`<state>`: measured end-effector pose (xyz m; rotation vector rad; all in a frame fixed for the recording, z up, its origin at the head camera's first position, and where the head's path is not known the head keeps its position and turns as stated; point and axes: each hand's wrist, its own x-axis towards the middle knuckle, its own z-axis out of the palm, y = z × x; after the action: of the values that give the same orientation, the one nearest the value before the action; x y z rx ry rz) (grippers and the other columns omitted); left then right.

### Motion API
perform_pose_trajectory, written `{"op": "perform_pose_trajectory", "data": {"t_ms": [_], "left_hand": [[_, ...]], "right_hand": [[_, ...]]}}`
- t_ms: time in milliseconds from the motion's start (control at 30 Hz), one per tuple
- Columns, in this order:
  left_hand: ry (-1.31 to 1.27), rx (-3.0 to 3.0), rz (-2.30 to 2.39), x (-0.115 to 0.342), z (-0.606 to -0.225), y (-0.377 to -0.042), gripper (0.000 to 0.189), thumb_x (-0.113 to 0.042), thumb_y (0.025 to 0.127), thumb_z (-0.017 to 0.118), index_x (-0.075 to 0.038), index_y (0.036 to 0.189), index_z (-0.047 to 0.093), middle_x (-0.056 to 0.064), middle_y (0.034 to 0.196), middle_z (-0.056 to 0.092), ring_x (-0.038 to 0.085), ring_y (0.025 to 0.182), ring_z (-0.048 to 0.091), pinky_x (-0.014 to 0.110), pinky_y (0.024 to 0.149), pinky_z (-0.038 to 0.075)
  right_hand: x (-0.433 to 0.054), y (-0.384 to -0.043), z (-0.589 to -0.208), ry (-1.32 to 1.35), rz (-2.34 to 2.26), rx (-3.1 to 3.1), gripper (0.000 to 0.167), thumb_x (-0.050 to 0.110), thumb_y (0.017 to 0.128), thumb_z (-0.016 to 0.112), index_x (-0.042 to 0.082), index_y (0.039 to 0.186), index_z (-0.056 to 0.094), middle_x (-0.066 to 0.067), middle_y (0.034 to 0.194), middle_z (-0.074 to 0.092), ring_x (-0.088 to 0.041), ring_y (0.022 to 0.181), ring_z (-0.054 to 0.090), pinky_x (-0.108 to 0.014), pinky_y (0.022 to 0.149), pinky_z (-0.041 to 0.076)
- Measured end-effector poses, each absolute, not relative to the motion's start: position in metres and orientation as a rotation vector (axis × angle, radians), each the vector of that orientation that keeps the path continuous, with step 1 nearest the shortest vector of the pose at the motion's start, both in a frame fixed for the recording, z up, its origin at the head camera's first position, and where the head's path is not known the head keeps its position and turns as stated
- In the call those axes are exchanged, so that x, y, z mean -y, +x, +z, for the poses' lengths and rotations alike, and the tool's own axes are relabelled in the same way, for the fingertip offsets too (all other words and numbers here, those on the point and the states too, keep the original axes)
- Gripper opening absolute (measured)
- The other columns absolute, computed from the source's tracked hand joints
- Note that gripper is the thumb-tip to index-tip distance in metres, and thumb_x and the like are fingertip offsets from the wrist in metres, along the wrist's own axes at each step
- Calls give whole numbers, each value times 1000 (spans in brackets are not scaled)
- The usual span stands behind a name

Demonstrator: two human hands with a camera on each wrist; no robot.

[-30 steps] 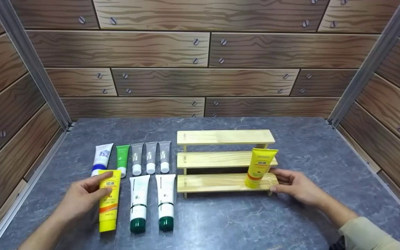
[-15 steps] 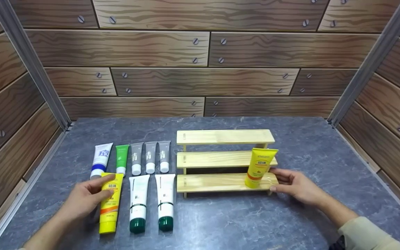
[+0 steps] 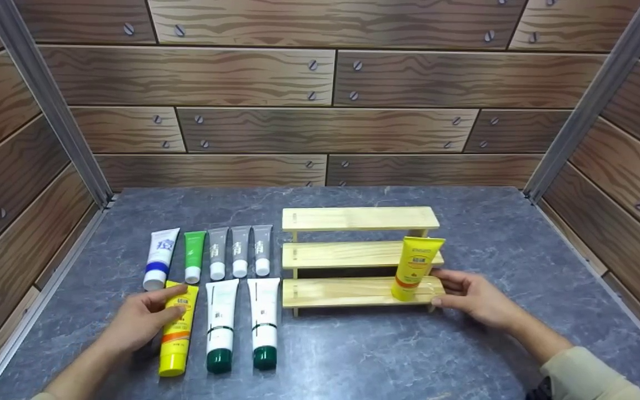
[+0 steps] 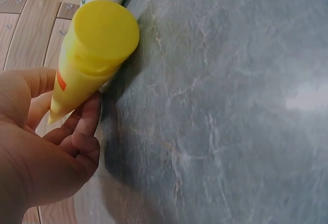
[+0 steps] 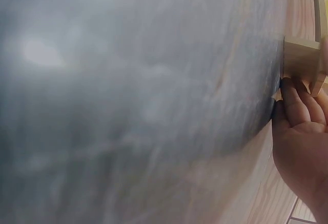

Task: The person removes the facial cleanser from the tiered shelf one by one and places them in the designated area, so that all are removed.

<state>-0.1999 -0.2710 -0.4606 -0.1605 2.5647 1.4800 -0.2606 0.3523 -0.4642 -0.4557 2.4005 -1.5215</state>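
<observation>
My left hand (image 3: 139, 322) pinches the flat end of a yellow squeeze tube (image 3: 175, 344), thumb on its face. The tube's cap points toward me; in the left wrist view that yellow cap (image 4: 107, 32) is close to the camera, beside the tabletop. At the right end of a three-step wooden display rack (image 3: 342, 291), my right hand (image 3: 478, 300) holds the lowest step, thumb in front and fingers behind. The right wrist view shows those fingers (image 5: 300, 103) against the rack's end. A second yellow tube (image 3: 415, 269) stands on its cap on the lowest step.
Two white tubes with green caps (image 3: 220, 325) lie right of the held tube. Behind lie a white tube with a blue band (image 3: 161, 255), a green tube (image 3: 193, 255) and three grey tubes (image 3: 240, 250). Wood-patterned walls (image 3: 253, 130) enclose the grey table (image 3: 353, 355).
My left hand and its yellow tube have shifted slightly toward me and to the right, uncovering the blue-banded tube's cap. The right hand, rack and standing tube stay put.
</observation>
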Motion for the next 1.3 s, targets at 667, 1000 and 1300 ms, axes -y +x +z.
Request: {"op": "perform_pose_trajectory", "data": {"t_ms": [667,1000,1300], "left_hand": [[-200,-2532,1458,270,-460,-200,50,-23,102,74,-5,147,62,19,151,58,26,117,57,33,93,51],[-259,-2551,1418,276,-461,-203,50,-26,102,74,-5,146,64,22,148,61,27,116,60,34,93,53],[-272,-2577,1394,276,-462,-201,52,-27,101,75,-3,146,64,23,145,62,28,117,60,41,97,53]], "right_hand": [[-353,-261,-466,-422,-1488,-2409,79,19,96,81,-17,153,39,-34,155,45,-46,142,49,-24,106,48],[-354,-260,-462,-400,-1448,-2446,81,22,95,82,-14,154,40,-31,156,45,-44,142,50,-29,109,47],[-354,-260,-464,-407,-1471,-2428,80,20,95,81,-15,153,40,-32,156,45,-45,142,50,-26,106,48]]}}
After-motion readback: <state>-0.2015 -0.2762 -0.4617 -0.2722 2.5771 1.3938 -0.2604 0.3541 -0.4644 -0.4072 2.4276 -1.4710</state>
